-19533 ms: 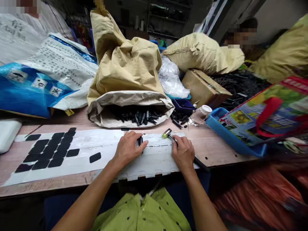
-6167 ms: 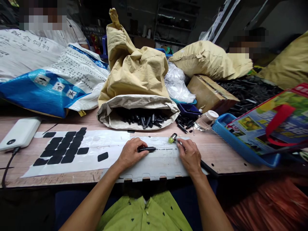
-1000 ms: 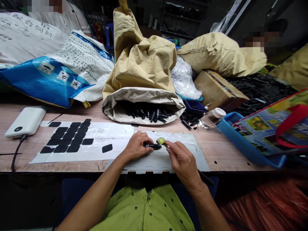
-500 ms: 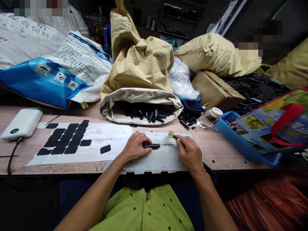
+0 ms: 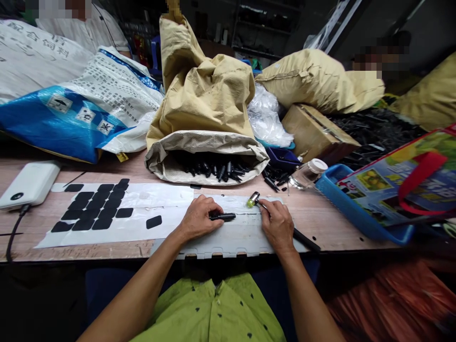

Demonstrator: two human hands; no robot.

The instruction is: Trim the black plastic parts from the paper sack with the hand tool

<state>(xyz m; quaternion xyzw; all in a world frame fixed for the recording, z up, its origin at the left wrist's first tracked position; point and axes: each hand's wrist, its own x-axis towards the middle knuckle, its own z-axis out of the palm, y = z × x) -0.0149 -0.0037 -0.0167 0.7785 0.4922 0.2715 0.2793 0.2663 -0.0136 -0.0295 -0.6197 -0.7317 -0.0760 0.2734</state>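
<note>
My left hand [image 5: 200, 217] is closed around a short black tube-like piece [image 5: 225, 216], which lies just above a grey board [image 5: 228, 244]. Part of that piece is hidden by my fingers. In my right hand [image 5: 278, 224] is a small hammer [image 5: 252, 199] with a metal head, a yellow-green face and a black handle running back past my wrist. The hammer's head is to the right of the black piece, apart from it. Similar black pieces [image 5: 224, 171] fill the mouth of a tan sack [image 5: 210, 95] beyond my hands.
Black rounded patches [image 5: 98, 204] lie on white paper [image 5: 142, 230] at left, near a white power bank [image 5: 30, 184]. At right stand a clear jar [image 5: 308, 173], a blue tray [image 5: 370, 213] and a wooden box [image 5: 317, 130]. A white-and-blue sack [image 5: 81, 104] sits behind.
The hammer has turned in my right hand, its yellow-green face going from facing me to pointing down, and its handle now shows. My left hand keeps its hold on the black piece.
</note>
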